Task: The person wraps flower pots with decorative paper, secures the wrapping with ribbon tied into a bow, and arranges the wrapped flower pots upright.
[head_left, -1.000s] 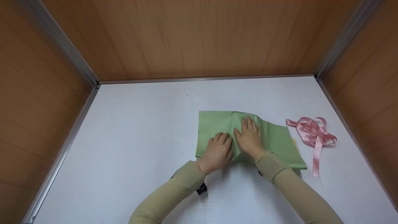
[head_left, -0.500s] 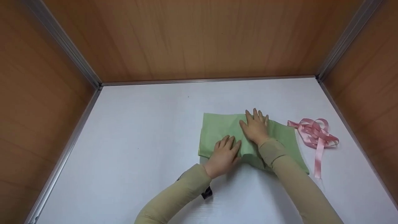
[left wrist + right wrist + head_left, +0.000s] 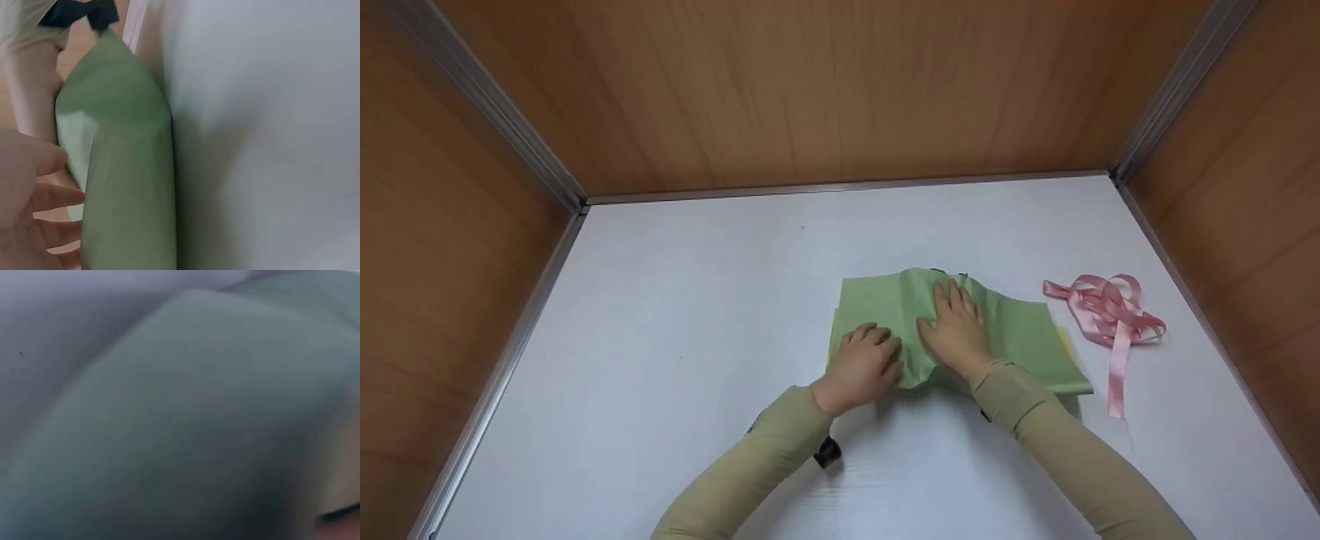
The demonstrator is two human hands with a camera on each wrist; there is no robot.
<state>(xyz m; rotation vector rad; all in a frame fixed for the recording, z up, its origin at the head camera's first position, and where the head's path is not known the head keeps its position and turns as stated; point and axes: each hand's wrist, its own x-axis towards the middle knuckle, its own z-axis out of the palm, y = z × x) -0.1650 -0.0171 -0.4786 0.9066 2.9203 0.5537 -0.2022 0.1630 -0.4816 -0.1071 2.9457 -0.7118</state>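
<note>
Right hand (image 3: 957, 334) drawn back across green sheet (image 3: 1027, 341), fingers straight, left hand (image 3: 861, 366) touching it, fingers loosely bent

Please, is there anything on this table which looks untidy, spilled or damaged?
Two things. The pink ribbon lies in a tangled heap, and a faint thread trails from its near end, as if frayed. The green sheet is creased and bulges around the right hand instead of lying flat. I see no spill.
</note>
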